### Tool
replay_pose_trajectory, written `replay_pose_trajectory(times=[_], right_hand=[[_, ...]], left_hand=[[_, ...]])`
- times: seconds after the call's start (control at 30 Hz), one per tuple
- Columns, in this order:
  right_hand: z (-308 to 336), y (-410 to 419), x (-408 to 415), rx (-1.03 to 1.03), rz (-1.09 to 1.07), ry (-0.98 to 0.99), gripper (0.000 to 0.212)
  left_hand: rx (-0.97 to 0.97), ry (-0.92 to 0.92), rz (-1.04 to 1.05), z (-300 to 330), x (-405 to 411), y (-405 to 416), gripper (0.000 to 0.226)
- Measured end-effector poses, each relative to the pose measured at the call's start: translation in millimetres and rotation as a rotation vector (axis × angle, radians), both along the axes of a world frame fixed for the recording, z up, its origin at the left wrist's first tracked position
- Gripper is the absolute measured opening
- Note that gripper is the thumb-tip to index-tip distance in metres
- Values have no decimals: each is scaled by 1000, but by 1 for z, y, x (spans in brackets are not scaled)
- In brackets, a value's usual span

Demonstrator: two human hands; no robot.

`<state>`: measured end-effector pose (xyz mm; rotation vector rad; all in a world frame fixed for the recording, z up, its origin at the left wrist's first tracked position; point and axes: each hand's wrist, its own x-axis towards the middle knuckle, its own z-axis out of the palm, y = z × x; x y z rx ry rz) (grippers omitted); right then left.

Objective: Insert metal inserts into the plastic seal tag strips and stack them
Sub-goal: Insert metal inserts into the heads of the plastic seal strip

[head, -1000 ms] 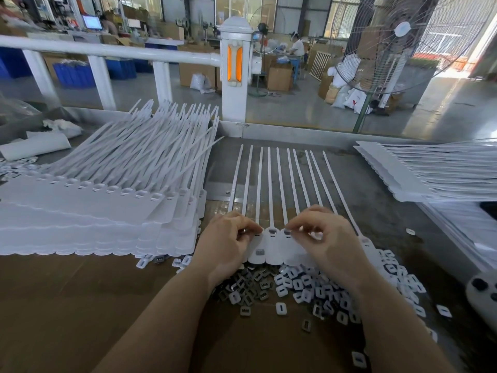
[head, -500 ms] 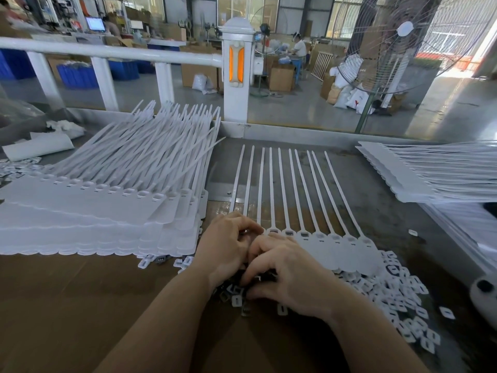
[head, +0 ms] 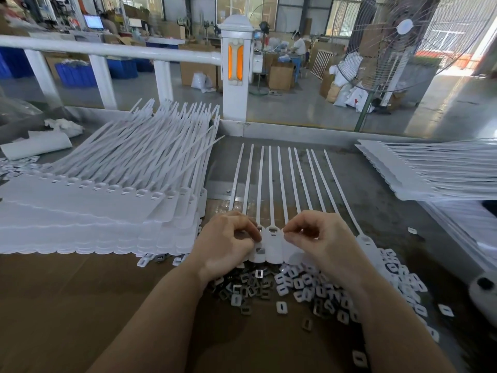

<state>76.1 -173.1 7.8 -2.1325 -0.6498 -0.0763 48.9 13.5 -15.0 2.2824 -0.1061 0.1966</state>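
Fingers of my left hand [head: 228, 239] and right hand [head: 313, 235] are pinching tiny, slippery inserts [head: 271, 286] over the thin, bendy strip [head: 273, 246] lying flat between them, so I am holding its stiff tag end.

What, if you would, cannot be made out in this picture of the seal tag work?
- Head view: left hand covers the leftmost tags of the strip.
- Right hand fingertips: whether they pinch an insert is too small to tell.
- Right stack is cut off by the frame edge.

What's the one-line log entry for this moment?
left hand: pinching insert at strip | right hand: pinching insert | loose inserts: piled below | stack: left
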Motion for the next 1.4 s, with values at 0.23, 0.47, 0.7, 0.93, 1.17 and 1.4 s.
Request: replay_pose_trajectory(times=[0.23,0.47,0.7,0.93,1.17,1.4], right_hand=[[-6,9,-5,-225,28,-105,13],[-9,12,-5,-288,51,-131,18],[-13,17,-6,-272,50,-182,18],[-18,30,-10,-271,-34,-250,19],[-20,39,-14,-315,-62,-285,14],[-22,41,-14,-308,-77,-287,13]], left_hand=[[87,21,-53,1,-2,2,12],[84,-2,-51,-1,0,0,9],[73,-66,-11,-5,3,-1,9],[52,-100,2,-7,5,-1,7],[-36,-117,68,-6,3,-3,29],[-31,-122,62,-5,2,-4,30]])
